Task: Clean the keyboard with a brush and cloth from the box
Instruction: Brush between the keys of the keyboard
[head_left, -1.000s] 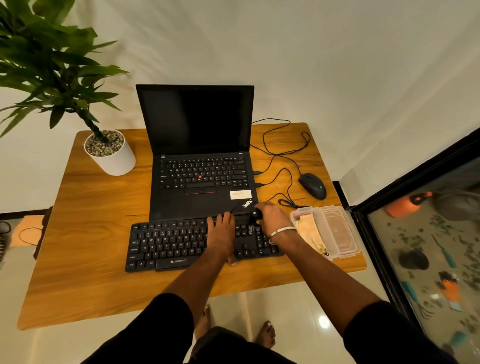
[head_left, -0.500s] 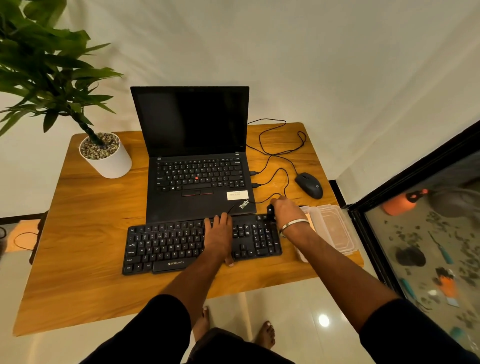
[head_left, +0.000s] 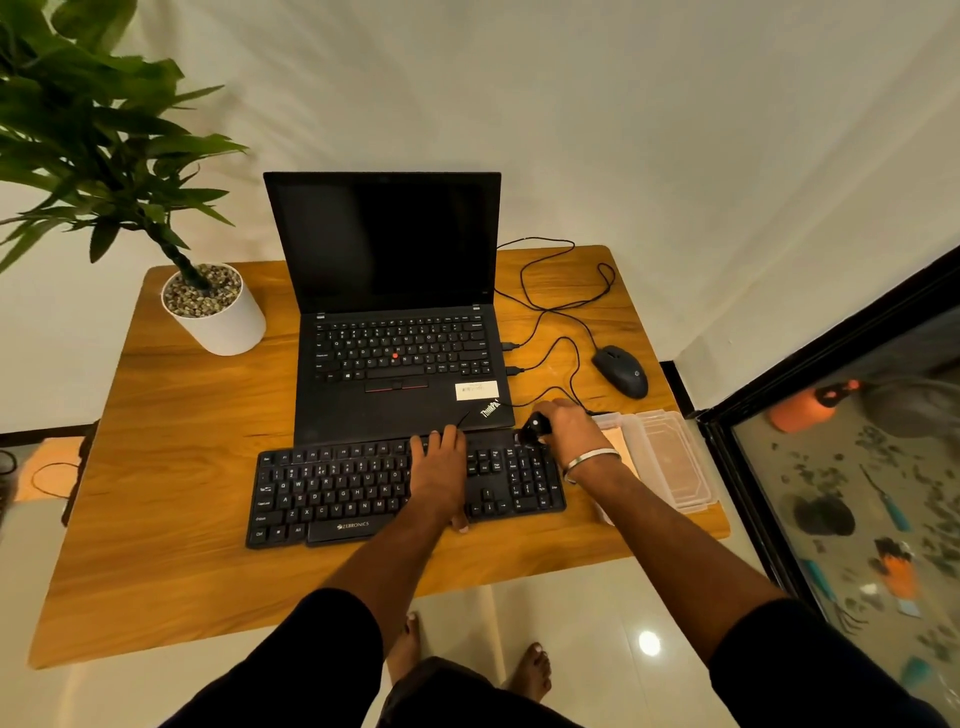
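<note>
A black external keyboard (head_left: 337, 488) lies on the wooden table in front of the laptop. My left hand (head_left: 439, 470) lies flat on its right-middle keys, fingers straight. At the keyboard's top right corner, my right hand (head_left: 569, 423) grips a small black brush (head_left: 535, 430), whose head touches the numpad's upper rows. A clear plastic box (head_left: 670, 462) sits open just right of the keyboard. A tan cloth (head_left: 618, 441) lies inside it, partly hidden by my right wrist.
A black laptop (head_left: 395, 332) stands open behind the keyboard. A black mouse (head_left: 621, 371) and its looping cables (head_left: 561, 312) lie at the back right. A white potted plant (head_left: 213, 306) stands back left. The table's front edge (head_left: 311, 618) is near my legs. A glass tank (head_left: 857, 467) is on the right.
My right hand swung the brush right to the keyboard's corner, then back left a little over the numpad's top. My left hand stayed flat on the keys.
</note>
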